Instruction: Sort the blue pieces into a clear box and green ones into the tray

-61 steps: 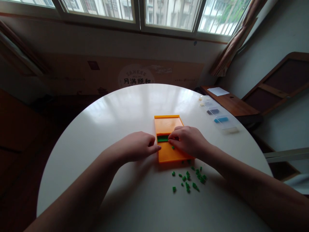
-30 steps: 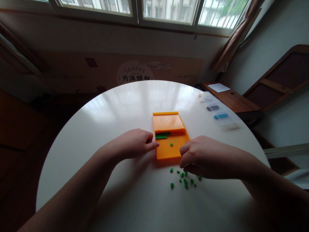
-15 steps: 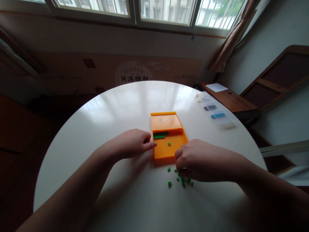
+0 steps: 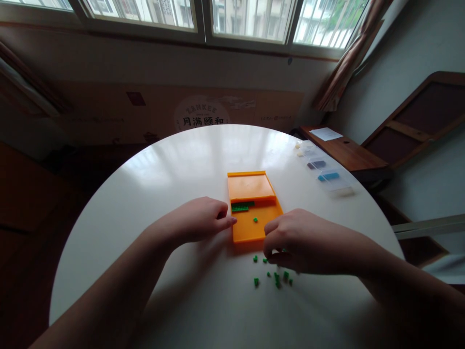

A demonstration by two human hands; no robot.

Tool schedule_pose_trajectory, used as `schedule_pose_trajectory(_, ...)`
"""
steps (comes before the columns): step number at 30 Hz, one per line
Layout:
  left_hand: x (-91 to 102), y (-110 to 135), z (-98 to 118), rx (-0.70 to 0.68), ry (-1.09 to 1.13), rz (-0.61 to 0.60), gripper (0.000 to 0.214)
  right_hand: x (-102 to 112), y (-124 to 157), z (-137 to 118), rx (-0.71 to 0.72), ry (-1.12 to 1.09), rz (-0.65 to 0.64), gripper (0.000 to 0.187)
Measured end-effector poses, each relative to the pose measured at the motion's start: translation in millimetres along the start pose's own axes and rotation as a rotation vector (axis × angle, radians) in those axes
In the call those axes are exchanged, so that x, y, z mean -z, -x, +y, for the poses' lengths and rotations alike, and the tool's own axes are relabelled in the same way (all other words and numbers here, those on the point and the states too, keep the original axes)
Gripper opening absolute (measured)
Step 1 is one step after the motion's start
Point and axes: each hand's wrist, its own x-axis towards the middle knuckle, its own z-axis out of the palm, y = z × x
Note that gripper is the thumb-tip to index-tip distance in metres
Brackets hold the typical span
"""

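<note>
An orange tray (image 4: 250,232) lies in the middle of the round white table (image 4: 181,165). A row of joined green bricks (image 4: 240,207) sits inside it under a raised ledge, and one loose green brick (image 4: 255,220) lies on its floor. My left hand (image 4: 198,220) rests closed against the tray's left side, one fingertip touching it. My right hand (image 4: 298,240) hovers just below the tray's near right corner, fingers curled in a pinch over several small loose green bricks (image 4: 276,278) scattered on the table. What the pinch holds is hidden.
A clear plastic box (image 4: 323,172) with blue, dark and pale pieces sits at the table's right edge. Beyond it stands a brown wooden side table (image 4: 348,150) with a sheet of paper. Windows and a curtain are at the back.
My right hand left the row of bricks inside the tray and came down to the loose green bricks in front of it. The left hand stayed by the tray.
</note>
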Motion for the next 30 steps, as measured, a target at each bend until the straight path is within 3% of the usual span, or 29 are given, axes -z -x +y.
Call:
schedule_pose_trajectory(5, -0.9, -1.0, -0.3, 0.003, -0.010, -0.002, 0.049, 1.7, -8.5, 29.5, -0.191, 0.060, 0.276, 0.009)
schedule_pose_trajectory(9, -1.8, -2.0, -2.6, -0.010, -0.022, 0.004, 0.050, -7.5, -19.7, 45.0, -0.255, 0.159, 0.260, 0.010)
schedule_pose_trajectory(14, -2.2, -1.7, -3.4, -0.022, -0.024, 0.009, 0.049, -13.2, -29.2, 44.5, -0.247, 0.239, 0.208, 0.014)
schedule_pose_trajectory(23, -1.5, -1.5, -2.8, -0.028, -0.024, 0.015, 0.048, -14.8, -29.4, 41.7, -0.241, 0.245, 0.312, 0.017)
schedule_pose_trajectory(30, -1.5, -1.2, -1.1, -0.026, -0.039, 0.014, 0.047, -18.3, -28.6, 39.6, -0.263, 0.174, 0.280, 0.011)
